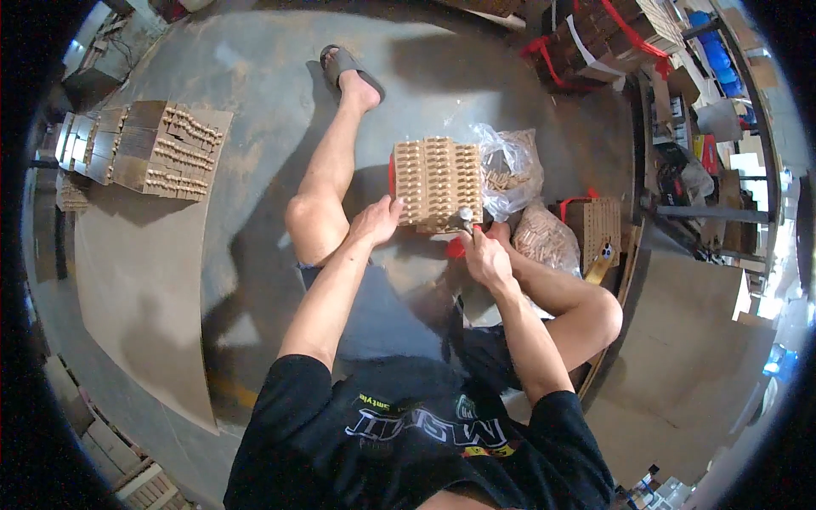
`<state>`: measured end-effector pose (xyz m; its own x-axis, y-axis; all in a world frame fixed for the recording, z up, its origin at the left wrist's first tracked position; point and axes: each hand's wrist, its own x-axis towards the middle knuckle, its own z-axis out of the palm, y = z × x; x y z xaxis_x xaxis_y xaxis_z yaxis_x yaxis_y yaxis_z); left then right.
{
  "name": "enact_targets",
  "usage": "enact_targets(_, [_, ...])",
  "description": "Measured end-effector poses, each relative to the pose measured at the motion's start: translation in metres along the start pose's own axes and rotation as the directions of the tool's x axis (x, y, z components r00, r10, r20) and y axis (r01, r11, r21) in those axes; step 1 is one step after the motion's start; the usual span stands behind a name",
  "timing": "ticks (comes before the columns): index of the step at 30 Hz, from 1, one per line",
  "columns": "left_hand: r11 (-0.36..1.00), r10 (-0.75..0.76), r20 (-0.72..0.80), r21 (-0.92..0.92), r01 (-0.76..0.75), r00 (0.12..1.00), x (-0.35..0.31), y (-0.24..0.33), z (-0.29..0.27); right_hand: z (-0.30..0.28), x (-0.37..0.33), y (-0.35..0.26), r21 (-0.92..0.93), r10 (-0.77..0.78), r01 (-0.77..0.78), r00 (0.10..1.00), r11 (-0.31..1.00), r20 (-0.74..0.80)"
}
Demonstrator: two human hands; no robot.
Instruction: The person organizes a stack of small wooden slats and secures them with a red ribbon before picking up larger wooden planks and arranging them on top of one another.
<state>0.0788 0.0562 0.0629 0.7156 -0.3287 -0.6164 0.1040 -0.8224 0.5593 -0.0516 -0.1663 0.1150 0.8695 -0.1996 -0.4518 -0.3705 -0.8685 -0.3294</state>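
Observation:
A stack of wooden boards [439, 219] stands on the floor between my legs, its top set with rows of small upright wooden pegs [438, 174]. At the near left edge of the stack, my left hand [379, 221] presses its closed fingers against the side; part of the fingertips is hidden. My right hand [490, 259] is closed round the handle of a hammer. The rounded metal head of the hammer [466, 215] is over the near right corner of the stack.
Right of the stack lie clear plastic bags of loose pegs [548, 238]. Beyond them are a pegged block [592, 223] and a cluttered shelf [722, 217]. More pegged blocks [174, 153] stand on a cardboard sheet [144, 289] at left. Red-strapped boards [608, 42] are at back right.

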Motion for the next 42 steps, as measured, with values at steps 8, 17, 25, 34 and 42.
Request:
enact_targets(8, [1.0,0.032,-0.03,0.002,-0.031,0.999,0.008,-0.001,0.007,0.026,0.009,0.02,-0.166,-0.284,0.257,0.944,0.952,-0.17])
enact_targets(17, [0.999,0.047,-0.054,0.0,-0.047,0.997,0.003,-0.019,0.009,0.001,0.008,-0.025,0.08,-0.02,0.032,0.989,0.996,-0.148])
enact_targets(25, [1.0,0.013,-0.013,0.001,-0.013,1.0,0.007,-0.013,0.007,0.022,0.023,0.006,-0.134,-0.206,0.182,0.959,0.974,-0.195])
enact_targets(34, [0.999,0.04,0.002,-0.027,-0.04,0.999,0.013,-0.018,0.01,-0.007,0.023,-0.013,-0.078,-0.144,0.134,0.98,0.988,-0.14])
enact_targets(42, [0.999,0.042,0.006,-0.03,-0.041,0.999,0.012,-0.016,0.011,0.041,0.038,0.006,-0.191,-0.247,0.228,0.966,0.955,-0.081])
